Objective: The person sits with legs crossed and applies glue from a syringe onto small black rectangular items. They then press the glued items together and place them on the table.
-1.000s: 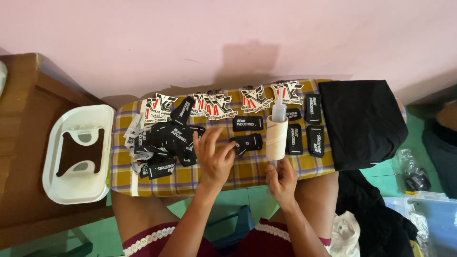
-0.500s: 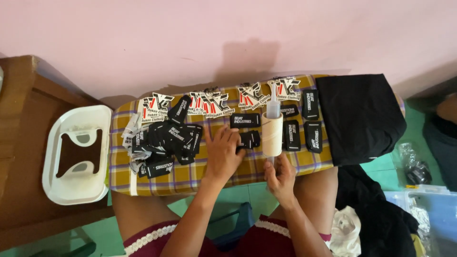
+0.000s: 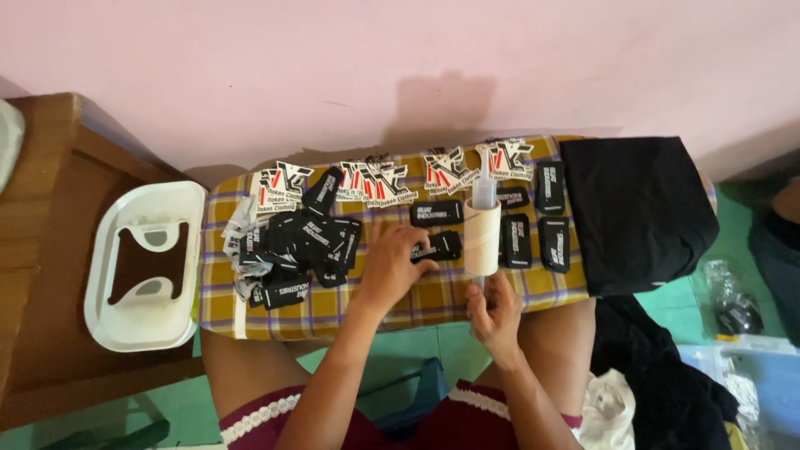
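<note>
A checked yellow padded board [image 3: 417,300] lies across my lap. My left hand [image 3: 393,265] rests palm down on it, fingertips on a small black patch [image 3: 440,245]. My right hand [image 3: 493,310] sits at the board's near edge, fingers around the bottom of a cream cylinder with a clear nozzle top [image 3: 482,227] that stands upright. A heap of black patches [image 3: 296,248] lies to the left of my left hand. Several red, white and black logo patches [image 3: 379,179] line the far edge. More black patches [image 3: 533,225] lie in rows to the right of the cylinder.
Folded black cloth [image 3: 637,212] covers the board's right end. A white plastic stand [image 3: 146,267] sits on a wooden table [image 3: 50,217] at the left. A pink wall is behind. Dark clothing [image 3: 658,375] and plastic bags [image 3: 733,308] lie on the green floor at the right.
My left hand has slid a little to the right onto the small black patch beside the cylinder. My right hand stays at the cylinder's base.
</note>
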